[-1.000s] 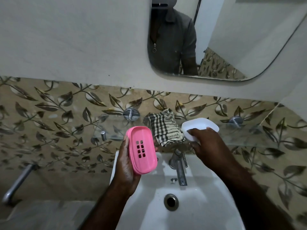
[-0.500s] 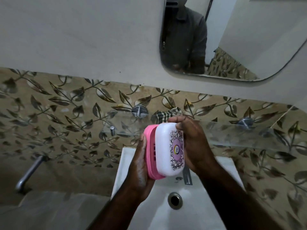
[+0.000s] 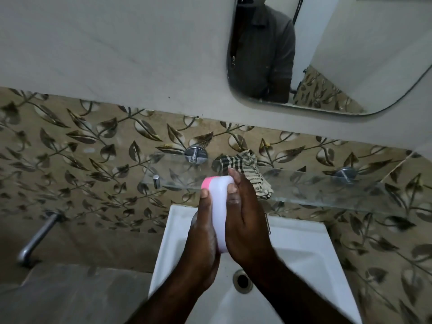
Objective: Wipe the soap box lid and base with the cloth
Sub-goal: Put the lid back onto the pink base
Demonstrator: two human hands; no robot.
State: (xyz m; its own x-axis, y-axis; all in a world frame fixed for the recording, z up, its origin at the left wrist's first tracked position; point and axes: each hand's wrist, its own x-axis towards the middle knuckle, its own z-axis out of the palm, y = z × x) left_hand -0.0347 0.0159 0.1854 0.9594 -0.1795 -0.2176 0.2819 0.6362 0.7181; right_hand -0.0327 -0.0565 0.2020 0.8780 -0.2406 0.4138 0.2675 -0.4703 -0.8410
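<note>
Both hands are pressed around the soap box above the sink [image 3: 304, 244]: the left hand [image 3: 203, 249] is wrapped on the pink base [image 3: 206, 182], the right hand [image 3: 245, 220] on the white lid [image 3: 219, 206], apparently closed together. The checked cloth [image 3: 247, 167] is left on the glass shelf [image 3: 315, 185] behind the sink.

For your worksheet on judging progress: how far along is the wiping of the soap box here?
Done, it seems: the cloth lies on the glass shelf, out of both hands. In hand: the left hand and right hand press the white lid onto the pink base above the sink. Left: probably setting the box down; whether wiping is finished cannot be told.
</note>
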